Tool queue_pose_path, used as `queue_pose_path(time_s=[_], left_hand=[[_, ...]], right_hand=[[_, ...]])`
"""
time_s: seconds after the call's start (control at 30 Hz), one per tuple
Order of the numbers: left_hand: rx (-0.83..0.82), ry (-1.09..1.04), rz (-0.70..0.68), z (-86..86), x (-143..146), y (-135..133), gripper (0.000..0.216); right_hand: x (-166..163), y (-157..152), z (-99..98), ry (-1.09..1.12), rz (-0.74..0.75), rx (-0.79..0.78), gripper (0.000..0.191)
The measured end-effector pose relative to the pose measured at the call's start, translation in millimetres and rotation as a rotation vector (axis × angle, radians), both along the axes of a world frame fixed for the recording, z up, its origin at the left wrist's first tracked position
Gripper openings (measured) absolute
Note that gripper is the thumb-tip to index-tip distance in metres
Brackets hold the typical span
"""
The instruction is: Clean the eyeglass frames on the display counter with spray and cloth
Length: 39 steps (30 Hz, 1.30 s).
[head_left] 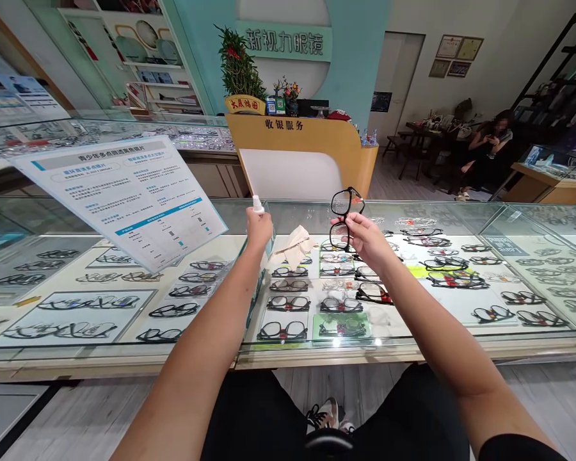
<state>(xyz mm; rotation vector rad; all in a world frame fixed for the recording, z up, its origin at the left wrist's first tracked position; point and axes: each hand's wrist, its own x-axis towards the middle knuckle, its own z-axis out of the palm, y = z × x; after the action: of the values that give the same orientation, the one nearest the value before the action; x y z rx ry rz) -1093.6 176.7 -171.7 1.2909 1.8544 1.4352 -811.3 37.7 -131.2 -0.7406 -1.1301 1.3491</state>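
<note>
My right hand point(365, 238) is closed on a pair of black-framed glasses point(345, 214), held upright above the glass counter point(461, 211) with one lens over the other. My left hand point(258, 229) is wrapped round a small bottle with a white spray top point(258, 204), held a short way to the left of the glasses. A beige cloth point(295, 245) lies crumpled on the counter glass between my two hands.
Inside the display case point(288, 346) lie several rows of spectacle frames. A printed sign point(125, 195) leans at the left on the counter. A yellow cashier desk point(297, 144) with a potted plant stands behind. A seated person point(489, 150) is at the far right.
</note>
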Motion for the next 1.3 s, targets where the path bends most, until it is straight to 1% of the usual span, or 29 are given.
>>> queue_pose_path(time_s=[0.1,0.2,0.27,0.33,0.43,0.5,0.6,0.63,0.67,0.7,0.73,0.8,0.83,0.87,0.9,0.93,1.0,1.07,1.13,1.2,1.23,1.3], left_hand=[[-0.029,0.032,-0.036,-13.5,-12.0,6.9,0.026],[-0.035,0.07,-0.067,-20.6,-15.7,7.4,0.024],[-0.038,0.088,-0.072,-22.3,-15.8,7.4,0.025],[-0.045,0.094,-0.073,-22.0,-14.7,7.1,0.031],[-0.031,0.093,-0.036,-16.1,-9.3,2.5,0.049],[0.061,0.129,0.035,-7.2,-2.0,-5.9,0.058],[0.309,0.232,0.139,10.5,13.0,-25.5,0.06],[0.39,0.268,0.143,16.0,18.3,-32.5,0.058],[0.449,0.3,0.115,20.5,23.3,-39.0,0.054],[0.481,0.331,0.051,23.6,27.8,-44.5,0.046],[0.477,0.366,-0.046,25.2,31.8,-48.6,0.035],[0.369,0.462,-0.282,23.4,37.7,-52.5,0.013],[0.278,0.527,-0.391,20.4,39.7,-52.4,0.009],[0.187,0.597,-0.472,16.6,41.0,-51.4,0.012],[0.108,0.661,-0.52,12.2,41.9,-49.6,0.015],[0.05,0.712,-0.542,7.9,42.2,-47.3,0.015],[-0.013,0.756,-0.548,0.4,41.7,-42.8,0.009],[-0.029,0.754,-0.538,-4.2,40.0,-39.2,0.004],[-0.042,0.746,-0.534,-6.2,37.9,-37.1,0.007],[-0.05,0.726,-0.532,-7.0,36.3,-36.2,0.004],[-0.052,0.712,-0.53,-7.4,35.7,-36.0,0.004],[-0.055,0.674,-0.515,-8.4,35.2,-35.3,0.012]], right_hand=[[-0.1,-0.2,-0.8,-0.006,0.002,-0.009,0.055],[-0.3,0.4,-1.8,-0.013,0.002,-0.01,0.055],[-0.5,0.8,-2.2,-0.01,0.005,-0.008,0.055],[-0.6,0.9,-2.4,-0.01,0.007,-0.006,0.055],[-0.5,0.9,-2.0,-0.015,0.01,-0.006,0.055],[-0.2,0.9,-1.5,-0.009,0.011,-0.01,0.056],[0.4,0.7,-0.1,-0.002,0.002,-0.004,0.056],[0.6,0.5,0.4,-0.005,-0.001,0.001,0.056],[0.7,0.3,1.0,-0.01,-0.002,0.007,0.055],[0.7,0.0,1.5,-0.016,-0.001,0.011,0.055],[0.7,-0.3,1.9,-0.02,0.001,0.012,0.055],[0.4,-0.8,2.4,-0.023,0.002,0.01,0.055],[0.2,-0.9,2.4,-0.022,0.002,0.009,0.056],[0.0,-1.0,2.3,-0.018,0.001,0.009,0.056],[-0.2,-1.0,2.1,-0.014,0.002,0.008,0.057],[-0.3,-0.9,1.8,-0.01,0.001,0.008,0.057],[-0.3,-0.7,1.3,-0.011,0.002,0.006,0.056],[-0.2,-0.4,0.8,-0.02,0.003,0.001,0.056],[0.0,-0.3,0.4,-0.024,0.003,-0.001,0.056],[0.1,-0.1,0.1,-0.024,0.004,0.001,0.056],[0.1,0.0,0.0,-0.025,0.004,0.003,0.056],[0.2,0.2,-0.2,-0.028,0.003,0.005,0.056]])
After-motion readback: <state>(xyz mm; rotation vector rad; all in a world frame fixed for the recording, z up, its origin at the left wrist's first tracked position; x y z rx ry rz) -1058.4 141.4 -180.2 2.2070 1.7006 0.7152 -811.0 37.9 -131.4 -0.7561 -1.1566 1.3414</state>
